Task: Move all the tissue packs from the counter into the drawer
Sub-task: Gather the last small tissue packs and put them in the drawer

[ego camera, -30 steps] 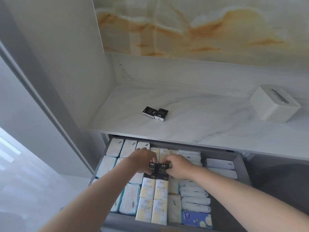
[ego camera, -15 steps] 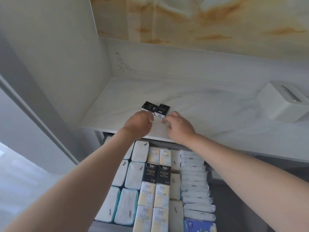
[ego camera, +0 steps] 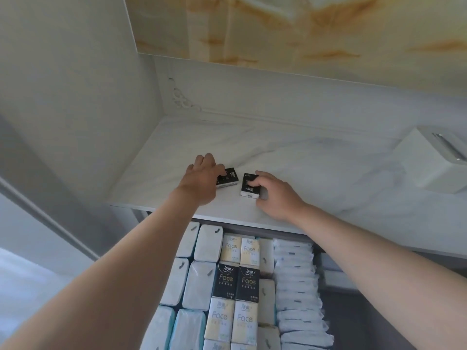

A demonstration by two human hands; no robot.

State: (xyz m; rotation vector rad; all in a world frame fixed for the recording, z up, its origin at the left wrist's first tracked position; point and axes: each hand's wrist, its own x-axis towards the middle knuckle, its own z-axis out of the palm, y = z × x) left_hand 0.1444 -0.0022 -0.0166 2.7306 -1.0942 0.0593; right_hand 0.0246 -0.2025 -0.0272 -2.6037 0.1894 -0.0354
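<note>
**Two small packs, two light grips**

The right hand (ego camera: 275,195) is pinching the right black tissue pack (ego camera: 249,188) between thumb and fingers. The left hand (ego camera: 202,178) is curling its fingers over the left black tissue pack (ego camera: 231,176), but its thumb is hidden, so I cannot tell if it is truly gripping. Both packs are lying on the counter (ego camera: 316,178), just apart.

The glossy wrappers are probably risking a slip on the polished marble-look surface. The drawer (ego camera: 358,319) below is looking nearly full, so a careless drop could be landing a pack crooked on the rows.

A white tissue box (ego camera: 429,168) is sitting at the counter's right, and a veined wall panel (ego camera: 303,29) is running above.
</note>
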